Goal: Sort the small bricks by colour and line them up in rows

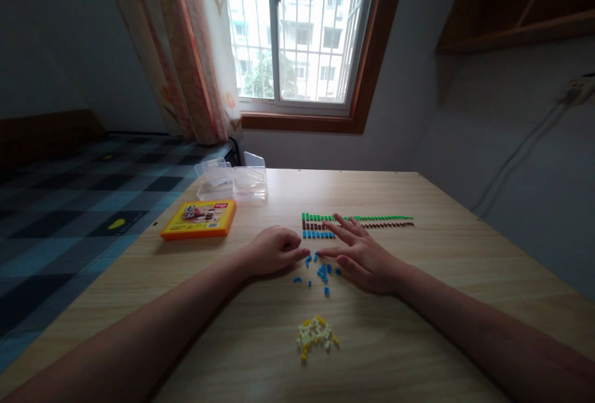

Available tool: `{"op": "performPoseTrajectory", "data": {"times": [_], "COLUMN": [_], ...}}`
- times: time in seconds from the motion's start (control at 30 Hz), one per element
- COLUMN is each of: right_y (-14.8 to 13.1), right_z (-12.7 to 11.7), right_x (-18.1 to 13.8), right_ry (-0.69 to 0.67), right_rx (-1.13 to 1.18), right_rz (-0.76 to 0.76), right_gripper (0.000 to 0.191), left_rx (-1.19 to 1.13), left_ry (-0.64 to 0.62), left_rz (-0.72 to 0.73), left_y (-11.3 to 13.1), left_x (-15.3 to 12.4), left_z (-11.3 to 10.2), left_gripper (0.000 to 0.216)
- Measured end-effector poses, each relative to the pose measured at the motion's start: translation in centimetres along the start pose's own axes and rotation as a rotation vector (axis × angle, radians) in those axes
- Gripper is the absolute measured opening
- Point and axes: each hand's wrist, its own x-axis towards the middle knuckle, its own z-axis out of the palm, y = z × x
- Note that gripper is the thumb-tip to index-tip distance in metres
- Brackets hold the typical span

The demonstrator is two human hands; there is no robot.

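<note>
My left hand [275, 249] rests on the table, most of its fingers curled in and one digit stretched out towards a loose blue brick [307, 260]. Nothing shows in it. My right hand [360, 254] is spread palm down, its fingers apart. One fingertip is at or just beside another small blue brick [316, 255]; whether it touches cannot be told. Beneath the hands lie more blue bricks [322, 273]. Beyond them run a green row [320, 217], a brown row [315, 226] and a shorter blue row [316, 235], partly covered by my right fingers.
A pile of yellow and cream bricks [316, 332] lies nearer to me on the wooden table [242, 341]. On the left are an orange and yellow box [199, 219] and clear plastic containers [232, 181]. A checked bed [93, 198] stands beyond the table's left edge.
</note>
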Motion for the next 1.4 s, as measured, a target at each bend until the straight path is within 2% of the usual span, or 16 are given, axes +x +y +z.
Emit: {"op": "performPoseTrajectory", "data": {"times": [0.13,0.27,0.33,0.57,0.83,1.0,1.17,1.4], "right_y": [-0.1,0.5,1.0,2.6,3.2,3.2,2.7,2.7], "right_z": [0.1,0.0,-0.3,-1.4,0.3,0.5,0.5,0.7], "right_x": [0.0,0.0,-0.1,-0.5,0.6,0.6,0.5,0.5], "right_ry": [0.083,0.230,0.260,0.269,0.341,0.381,0.327,0.288], "right_rx": [-0.013,-0.070,-0.097,-0.163,-0.183,-0.222,-0.173,-0.152], "right_rz": [0.018,0.028,0.012,0.036,0.098,0.095,0.094,0.117], "right_gripper": [0.035,0.020,0.016,0.014,0.012,0.012,0.022,0.023], "left_rx": [-0.022,-0.025,-0.019,0.001,0.012,0.012,0.014,0.014], "left_ry": [-0.007,0.003,0.006,0.017,0.037,0.037,0.026,0.021], "left_rz": [-0.010,0.000,-0.001,-0.008,-0.001,0.017,0.008,-0.003], "left_y": [0.0,-0.3,-0.4,-0.1,-0.2,-0.3,0.0,0.1], "left_x": [0.0,0.0,-0.1,-0.1,-0.1,-0.1,-0.1,0.0], "left_z": [0.0,0.2,0.2,0.1,0.2,0.3,0.2,0.1], "left_gripper": [0.049,0.049,0.049,0.048,0.047,0.047,0.047,0.047]}}
